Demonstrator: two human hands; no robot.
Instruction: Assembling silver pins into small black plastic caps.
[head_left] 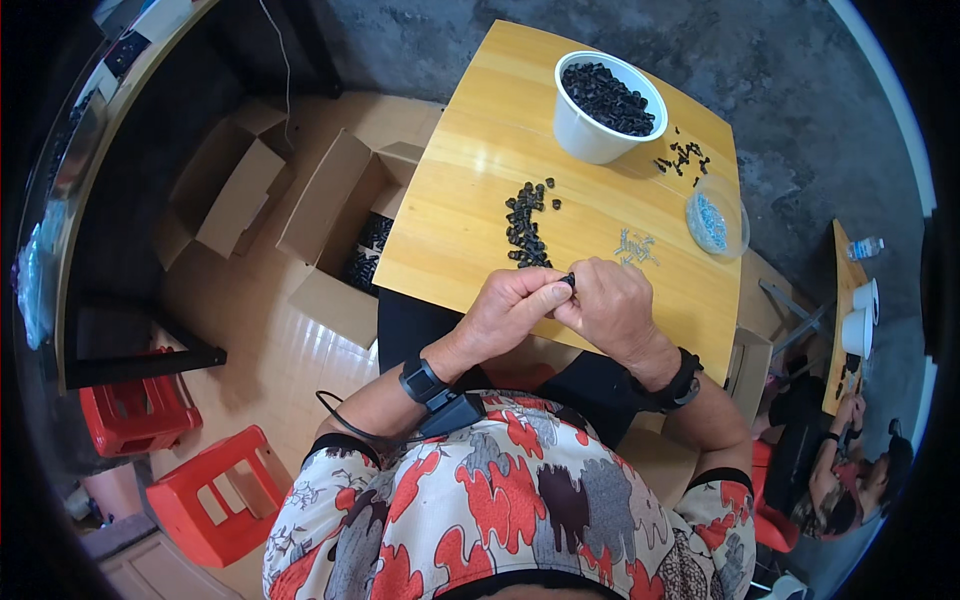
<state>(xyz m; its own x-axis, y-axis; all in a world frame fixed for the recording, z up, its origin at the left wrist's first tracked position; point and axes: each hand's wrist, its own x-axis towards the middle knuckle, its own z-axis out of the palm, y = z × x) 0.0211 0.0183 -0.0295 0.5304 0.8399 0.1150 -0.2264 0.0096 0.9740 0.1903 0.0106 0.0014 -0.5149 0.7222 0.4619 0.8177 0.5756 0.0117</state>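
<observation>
My left hand (512, 308) and my right hand (614, 312) meet over the near edge of the yellow wooden table (455, 215). Between their fingertips they pinch a small black plastic piece (569, 281), mostly covered by the fingers. Just beyond my left hand lies a long pile of similar small black pieces (525, 225). A little past my right hand is a loose cluster of small pale, clear-looking pieces (635, 247). To the right of it, a clear round tub (743, 222) contains small blue and white bits.
A white bucket (590, 145) full of black pieces stands at the table's far side, with black stalked pieces (684, 158) scattered beside it. Open cardboard boxes (325, 215) and red stools (215, 500) are on the left floor. Another person (850, 490) works at a table on the right.
</observation>
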